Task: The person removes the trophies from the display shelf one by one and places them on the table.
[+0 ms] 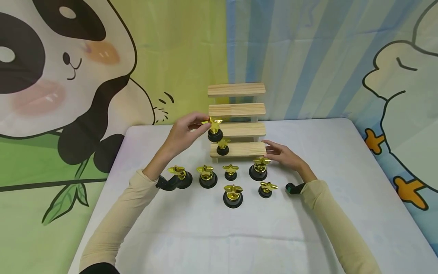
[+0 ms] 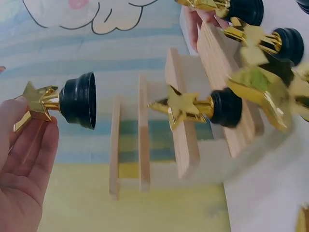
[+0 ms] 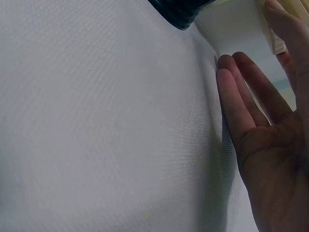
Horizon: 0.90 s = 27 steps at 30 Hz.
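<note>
Head view shows the left hand (image 1: 181, 135) pinching a small gold star trophy (image 1: 215, 129) by its star, held in the air just above the second step of the wooden stair shelf (image 1: 237, 110). Another trophy (image 1: 222, 147) stands on the lowest step. The right hand (image 1: 285, 158) lies with straight fingers, holding nothing, touching the right end of that lowest step. Six more trophies (image 1: 233, 196) stand on the white table (image 1: 342, 152) before the shelf.
</note>
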Motion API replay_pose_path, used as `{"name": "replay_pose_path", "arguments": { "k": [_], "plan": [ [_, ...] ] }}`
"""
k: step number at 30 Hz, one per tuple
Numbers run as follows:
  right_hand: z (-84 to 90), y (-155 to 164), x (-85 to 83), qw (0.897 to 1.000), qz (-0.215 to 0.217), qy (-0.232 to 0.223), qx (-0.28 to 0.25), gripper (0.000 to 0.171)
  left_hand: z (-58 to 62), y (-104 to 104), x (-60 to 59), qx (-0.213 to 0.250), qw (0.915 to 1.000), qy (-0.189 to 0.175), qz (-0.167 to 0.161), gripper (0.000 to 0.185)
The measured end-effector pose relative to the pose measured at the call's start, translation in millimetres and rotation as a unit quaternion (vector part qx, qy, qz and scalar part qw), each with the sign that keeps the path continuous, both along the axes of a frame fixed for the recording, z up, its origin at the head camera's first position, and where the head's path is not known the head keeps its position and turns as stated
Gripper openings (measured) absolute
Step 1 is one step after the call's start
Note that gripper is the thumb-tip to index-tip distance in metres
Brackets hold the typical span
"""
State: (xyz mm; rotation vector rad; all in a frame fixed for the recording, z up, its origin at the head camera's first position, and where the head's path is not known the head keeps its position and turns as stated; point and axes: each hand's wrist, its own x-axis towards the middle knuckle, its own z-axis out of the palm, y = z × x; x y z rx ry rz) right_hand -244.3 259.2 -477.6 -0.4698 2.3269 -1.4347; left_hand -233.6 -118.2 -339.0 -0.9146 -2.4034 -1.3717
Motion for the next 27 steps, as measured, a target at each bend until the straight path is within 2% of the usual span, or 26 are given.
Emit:
{"name": "replay_pose_path", "arguments": {
  "k": [4,7,12,17,22,27],
  "plan": [
    [5.9,-0.4,1.6,1.0,0.001,0.001,0.005,0.066,-5.7,-12.4,8.7,0.003,0.9999,0.012,0.004,0.02],
    [-0.6,1.0,-0.8,1.0,0.0,0.002,0.002,0.066,-9.3,-19.1,18.4,0.001,0.9998,0.019,-0.001,0.019],
    [-19.0,5.4,-8.8,1.0,-0.01,0.0,0.0,0.066,-13.9,-29.8,40.3,0.001,0.9994,0.029,-0.018,0.02],
    [-23.8,7.2,-10.3,1.0,-0.009,0.004,-0.003,0.066,-24.2,-39.7,65.7,-0.005,0.9992,0.032,-0.025,0.024],
    [-16.4,3.9,-9.4,1.0,-0.005,-0.001,-0.007,0.067,-36.6,-47.8,87.9,-0.021,0.9992,0.023,-0.023,0.024],
    [-4.0,-0.1,-3.8,1.0,0.001,-0.006,-0.009,0.068,-52.4,-51.4,102.3,-0.012,0.9996,0.008,-0.025,0.025]
  ]
}}
